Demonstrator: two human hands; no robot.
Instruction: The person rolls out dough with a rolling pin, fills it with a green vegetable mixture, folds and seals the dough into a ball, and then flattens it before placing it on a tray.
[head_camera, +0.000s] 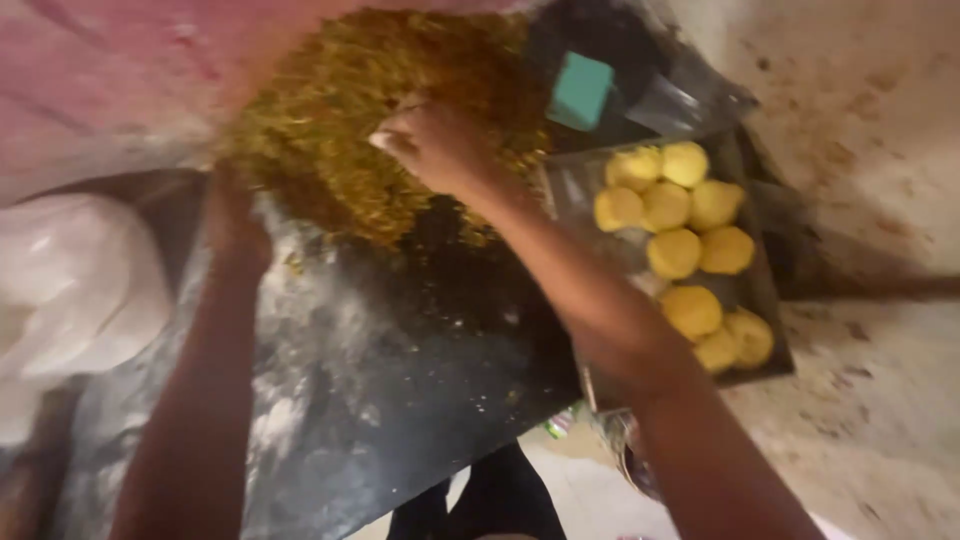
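My right hand (432, 146) reaches across a dark, flour-dusted slab (400, 380) and rests fingers-down in a heap of yellow-green crumbly mixture (340, 110). Its fingers are bent into the heap; whether they hold any of it is unclear. My left hand (232, 215) is at the heap's left edge, blurred, its fingers hidden in the mixture. To the right stands a metal tray (765, 300) holding several round yellow dough balls (675, 252).
A teal block (581, 90) lies on a dark surface behind the tray. A white lump, perhaps dough or a bag (70, 290), sits at the left. A stained pale floor (870, 150) lies to the right. Pink cloth (90, 70) fills the upper left.
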